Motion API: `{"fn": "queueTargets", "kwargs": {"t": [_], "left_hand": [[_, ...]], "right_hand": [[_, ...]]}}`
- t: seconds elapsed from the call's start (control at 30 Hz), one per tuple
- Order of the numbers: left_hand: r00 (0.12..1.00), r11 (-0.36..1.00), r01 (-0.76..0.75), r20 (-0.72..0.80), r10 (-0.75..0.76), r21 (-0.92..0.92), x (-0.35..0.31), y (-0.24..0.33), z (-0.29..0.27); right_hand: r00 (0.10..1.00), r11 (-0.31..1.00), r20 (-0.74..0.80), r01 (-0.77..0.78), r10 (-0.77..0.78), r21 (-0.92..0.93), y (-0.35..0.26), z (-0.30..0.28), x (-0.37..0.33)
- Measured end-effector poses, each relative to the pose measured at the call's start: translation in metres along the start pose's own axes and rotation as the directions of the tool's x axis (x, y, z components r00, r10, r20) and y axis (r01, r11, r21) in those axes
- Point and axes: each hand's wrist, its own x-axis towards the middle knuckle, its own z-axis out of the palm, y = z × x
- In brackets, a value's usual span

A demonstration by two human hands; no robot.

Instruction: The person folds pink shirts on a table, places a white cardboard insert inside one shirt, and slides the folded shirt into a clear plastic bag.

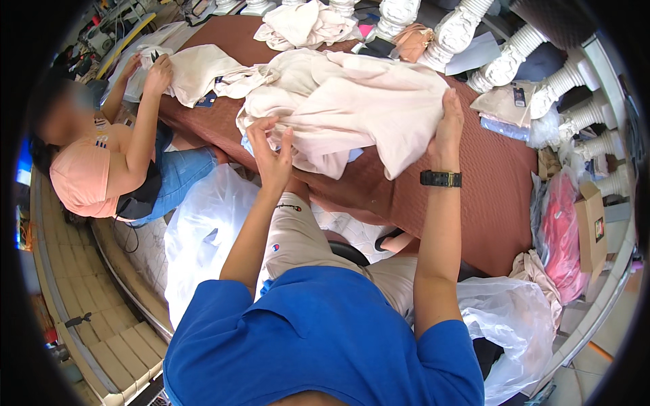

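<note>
A pale cream cloth garment (365,101) is spread in loose folds before me, partly raised off the brown-covered table (467,210). My right hand (447,128), with a black watch on the wrist, grips the garment's right edge; some of its fingers are hidden behind the fabric. At the garment's near left side, my left hand (272,152) has its thumb and fingers apart, close to the folds. Whether those fingertips touch the cloth is hard to make out. Bits of light blue material show beneath the garment.
A co-worker (88,162) on the left handles another cream garment (203,68) with a small black tool. More cream cloth (305,24) lies at the back. White balusters (460,30) line the far side. Clear plastic bags (210,230) flank me; folded packages (504,108) sit at right.
</note>
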Motion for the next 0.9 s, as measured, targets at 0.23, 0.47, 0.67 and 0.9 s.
{"fn": "queueTargets", "kwargs": {"t": [0.23, 0.47, 0.67, 0.9], "left_hand": [[0.891, 0.885, -0.35, 0.402, 0.213, 0.307, 0.023, 0.011, 0.017], [0.626, 0.939, 0.043, 0.742, 0.242, -0.342, 0.021, 0.094, 0.01], [0.573, 0.97, 0.081, 0.807, 0.142, -0.228, 0.0, 0.064, 0.044], [0.61, 0.988, 0.027, 0.786, 0.103, -0.151, -0.024, 0.032, 0.082]], "right_hand": [[0.99, 0.998, -0.135, -0.045, 0.038, -0.048, 0.023, -0.061, -0.027], [0.896, 0.966, -0.362, 0.226, -0.257, -0.127, -0.134, -0.06, -0.062], [0.804, 0.544, -0.193, 0.183, -0.562, -0.819, -0.097, -0.293, -0.009], [0.967, -0.006, -0.086, -0.09, -0.24, -0.996, -0.059, -0.263, -0.065]]}}
